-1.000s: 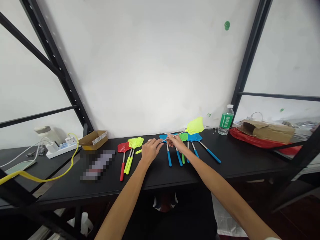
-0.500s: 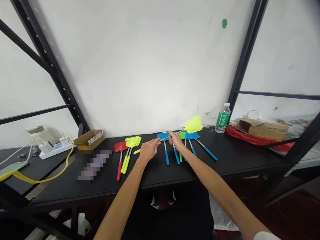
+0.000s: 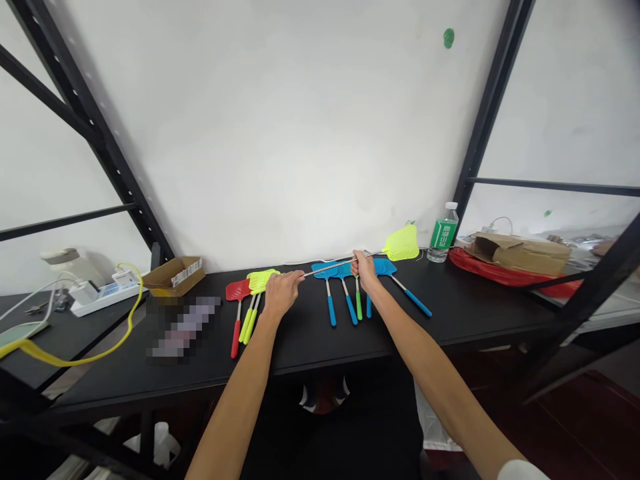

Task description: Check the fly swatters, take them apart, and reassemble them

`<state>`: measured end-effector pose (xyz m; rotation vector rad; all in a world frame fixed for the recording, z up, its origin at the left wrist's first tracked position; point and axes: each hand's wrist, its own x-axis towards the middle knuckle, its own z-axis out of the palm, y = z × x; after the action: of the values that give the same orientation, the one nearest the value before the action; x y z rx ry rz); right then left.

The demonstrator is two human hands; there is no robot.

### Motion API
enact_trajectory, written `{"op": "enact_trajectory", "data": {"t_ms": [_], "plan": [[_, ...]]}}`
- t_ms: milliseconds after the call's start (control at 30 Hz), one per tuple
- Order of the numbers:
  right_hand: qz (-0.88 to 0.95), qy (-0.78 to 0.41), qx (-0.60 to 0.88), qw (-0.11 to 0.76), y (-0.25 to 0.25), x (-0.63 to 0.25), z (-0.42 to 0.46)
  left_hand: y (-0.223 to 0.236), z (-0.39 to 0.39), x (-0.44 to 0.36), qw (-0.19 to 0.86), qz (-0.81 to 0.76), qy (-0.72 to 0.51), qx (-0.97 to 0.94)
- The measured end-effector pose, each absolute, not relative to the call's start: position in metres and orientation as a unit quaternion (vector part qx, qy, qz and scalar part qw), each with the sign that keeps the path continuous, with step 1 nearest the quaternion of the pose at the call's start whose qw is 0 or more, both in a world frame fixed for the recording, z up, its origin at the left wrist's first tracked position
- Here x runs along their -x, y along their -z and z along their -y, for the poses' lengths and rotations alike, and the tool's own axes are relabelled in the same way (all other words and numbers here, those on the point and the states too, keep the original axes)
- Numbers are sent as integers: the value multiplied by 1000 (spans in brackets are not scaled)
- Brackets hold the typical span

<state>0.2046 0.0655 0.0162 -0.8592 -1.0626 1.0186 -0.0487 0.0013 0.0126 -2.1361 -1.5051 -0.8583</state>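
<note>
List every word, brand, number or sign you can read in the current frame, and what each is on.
None can be read with certainty.
Bottle's green label: white characters, too small and blurred to quote.
White sticker on the open cardboard box: printing too small to read.
Pixelated item on the table: obscured, nothing legible.
Held yellow swatter: no lettering visible.

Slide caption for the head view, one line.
Left hand and right hand hold a bright yellow, mesh-headed flyswatter with a slim metal shaft above a black tabletop.
</note>
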Motion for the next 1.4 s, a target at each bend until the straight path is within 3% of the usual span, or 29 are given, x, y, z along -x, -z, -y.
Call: {"op": "enact_trajectory", "data": {"t_ms": [200,467,1067,1400], "plan": [[505,-451,374,634,-18,-204,-56,-12,7,46,168,549,326,751],[569,-552,313,523,-9,-173,-39,-6,9,32,191,493,321,786],[440,-540,361,621,-17,-197,-50,-7,-1,50,199,505,342,767],[488,-536,336,601,-14,-189,-42,-11,12,35,187,482,361,776]]}}
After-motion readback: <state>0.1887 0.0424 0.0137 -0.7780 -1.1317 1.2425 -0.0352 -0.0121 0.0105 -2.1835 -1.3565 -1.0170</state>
